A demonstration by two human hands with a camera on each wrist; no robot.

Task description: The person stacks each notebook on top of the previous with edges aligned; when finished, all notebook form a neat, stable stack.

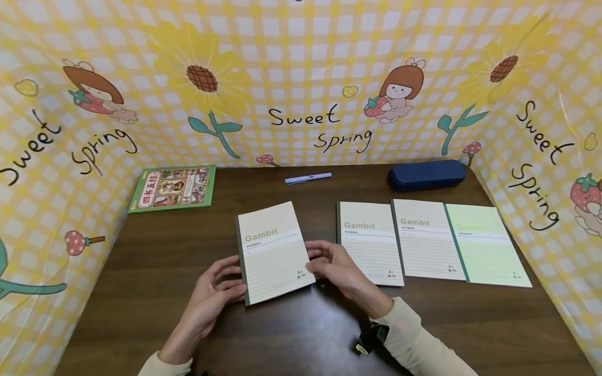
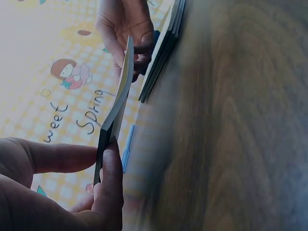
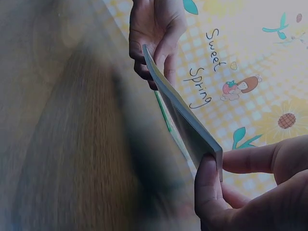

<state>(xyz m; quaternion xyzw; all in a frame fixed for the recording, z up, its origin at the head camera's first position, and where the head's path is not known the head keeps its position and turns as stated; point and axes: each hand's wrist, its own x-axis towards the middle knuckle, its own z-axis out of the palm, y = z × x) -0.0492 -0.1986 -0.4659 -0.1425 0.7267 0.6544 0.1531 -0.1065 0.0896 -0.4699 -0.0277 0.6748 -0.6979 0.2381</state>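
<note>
Gambit notebook (image 1: 273, 256) hangs clamped in the fingers of left hand (image 1: 210, 298) and right hand (image 1: 339, 267), seemingly unplaced, while three notebooks (image 1: 428, 245) already lie rowed right.

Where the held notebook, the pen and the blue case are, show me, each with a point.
Held notebook (image 1: 273, 253): head view, the middle of its front cover.
Pen (image 1: 309, 178): head view, about halfway along its length.
Blue case (image 1: 427, 174): head view, the middle of its visible body.

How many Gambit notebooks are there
4: held notebook, between left hand and right hand; row at right: left notebook, middle notebook, green notebook. Any underneath would be hidden.
</note>
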